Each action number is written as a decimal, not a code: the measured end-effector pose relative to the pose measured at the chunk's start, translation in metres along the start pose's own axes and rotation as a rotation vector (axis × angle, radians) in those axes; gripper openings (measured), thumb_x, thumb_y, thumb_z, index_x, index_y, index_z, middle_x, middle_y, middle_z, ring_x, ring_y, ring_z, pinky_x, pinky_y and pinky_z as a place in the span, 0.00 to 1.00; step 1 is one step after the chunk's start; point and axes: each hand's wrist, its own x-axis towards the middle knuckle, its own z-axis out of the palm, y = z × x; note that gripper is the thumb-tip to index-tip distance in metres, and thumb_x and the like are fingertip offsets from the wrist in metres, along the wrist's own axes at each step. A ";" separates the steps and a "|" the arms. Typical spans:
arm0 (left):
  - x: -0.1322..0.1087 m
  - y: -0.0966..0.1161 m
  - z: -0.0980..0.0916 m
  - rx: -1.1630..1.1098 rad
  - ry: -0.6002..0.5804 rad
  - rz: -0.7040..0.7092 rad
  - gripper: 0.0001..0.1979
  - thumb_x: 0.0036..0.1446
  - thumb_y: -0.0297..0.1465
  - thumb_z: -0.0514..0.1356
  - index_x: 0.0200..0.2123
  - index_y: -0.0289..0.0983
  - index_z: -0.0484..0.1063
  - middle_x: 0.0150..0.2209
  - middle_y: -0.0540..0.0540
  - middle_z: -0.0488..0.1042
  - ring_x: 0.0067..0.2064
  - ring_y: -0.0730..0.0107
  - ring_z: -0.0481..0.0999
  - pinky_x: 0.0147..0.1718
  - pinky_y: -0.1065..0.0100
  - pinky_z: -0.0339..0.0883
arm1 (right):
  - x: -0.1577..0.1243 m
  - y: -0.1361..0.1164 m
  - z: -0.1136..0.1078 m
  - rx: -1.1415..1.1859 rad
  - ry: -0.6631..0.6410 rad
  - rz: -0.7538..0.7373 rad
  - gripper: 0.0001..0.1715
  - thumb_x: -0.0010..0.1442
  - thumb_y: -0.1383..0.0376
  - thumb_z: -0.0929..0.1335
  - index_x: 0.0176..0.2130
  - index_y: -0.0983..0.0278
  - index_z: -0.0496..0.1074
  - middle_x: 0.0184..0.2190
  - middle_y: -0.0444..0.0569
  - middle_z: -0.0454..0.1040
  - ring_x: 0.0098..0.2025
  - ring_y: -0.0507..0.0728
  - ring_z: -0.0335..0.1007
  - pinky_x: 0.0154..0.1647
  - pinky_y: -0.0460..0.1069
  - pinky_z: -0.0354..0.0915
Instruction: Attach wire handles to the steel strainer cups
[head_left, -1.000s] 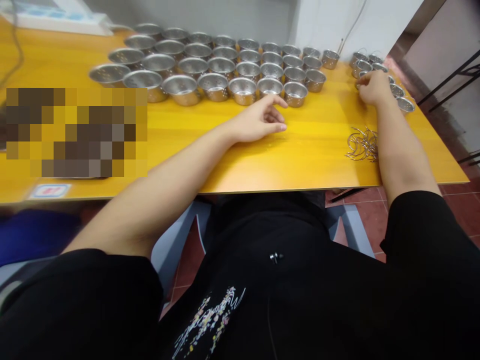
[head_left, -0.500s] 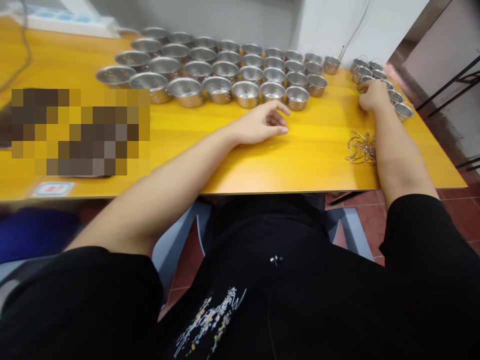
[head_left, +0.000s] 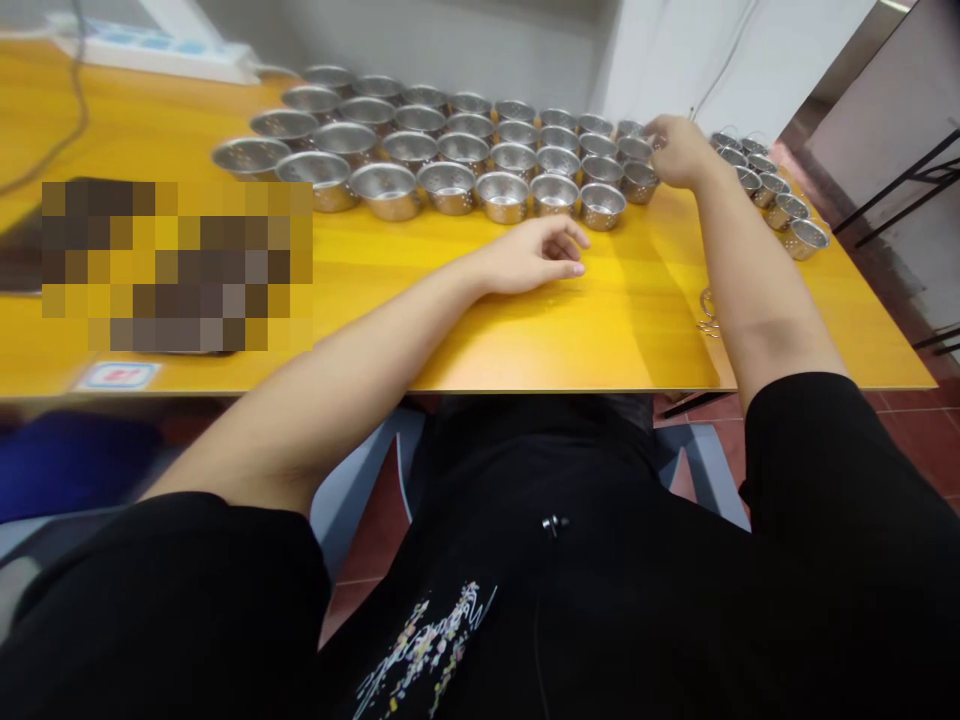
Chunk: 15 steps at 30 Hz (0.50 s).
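your right hand is at the metal cups by the far edge of the tabletop; i cannot tell whether its fingers pinch one. best lift straight up, sparing neighbours. your left hand curls empty, fingers loosely apart.

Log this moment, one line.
left hand: empty, near front cups; right hand: at right end of cup rows, hold unclear; wires: partly behind right forearm

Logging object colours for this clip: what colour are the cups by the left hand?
The cups are silvery grey metal; the head view shows this best.
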 end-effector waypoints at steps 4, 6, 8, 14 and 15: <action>0.001 0.001 0.001 0.004 0.003 -0.007 0.25 0.58 0.26 0.85 0.56 0.40 0.83 0.48 0.42 0.86 0.54 0.53 0.88 0.62 0.50 0.82 | 0.006 -0.001 0.006 -0.066 0.040 -0.118 0.23 0.91 0.80 0.74 0.76 0.68 0.85 0.77 0.52 0.88 0.71 0.54 0.83 0.84 0.52 0.75; 0.001 0.001 0.001 0.006 -0.001 -0.011 0.25 0.59 0.26 0.85 0.55 0.40 0.83 0.48 0.43 0.85 0.54 0.53 0.88 0.64 0.48 0.81 | 0.000 -0.001 0.007 -0.084 0.033 -0.133 0.20 0.90 0.80 0.74 0.71 0.68 0.89 0.70 0.51 0.92 0.67 0.54 0.86 0.81 0.51 0.78; 0.002 0.002 0.002 0.005 -0.008 -0.012 0.24 0.59 0.26 0.85 0.54 0.40 0.83 0.48 0.43 0.85 0.54 0.53 0.88 0.64 0.48 0.81 | -0.007 0.000 0.007 -0.092 -0.001 -0.144 0.17 0.89 0.79 0.75 0.64 0.67 0.93 0.62 0.48 0.95 0.63 0.54 0.87 0.77 0.51 0.80; 0.000 0.006 0.002 0.034 -0.025 -0.015 0.23 0.61 0.27 0.84 0.55 0.39 0.82 0.49 0.42 0.85 0.55 0.53 0.87 0.65 0.49 0.80 | -0.009 0.010 -0.002 -0.052 -0.054 -0.159 0.24 0.88 0.84 0.70 0.69 0.72 0.90 0.66 0.51 0.93 0.64 0.53 0.84 0.75 0.51 0.76; 0.000 0.006 0.002 0.038 -0.026 -0.013 0.23 0.61 0.28 0.84 0.55 0.38 0.82 0.49 0.42 0.85 0.56 0.52 0.87 0.66 0.48 0.80 | -0.005 0.013 -0.003 -0.029 -0.042 -0.160 0.25 0.88 0.85 0.69 0.72 0.75 0.88 0.68 0.54 0.92 0.64 0.51 0.83 0.75 0.49 0.74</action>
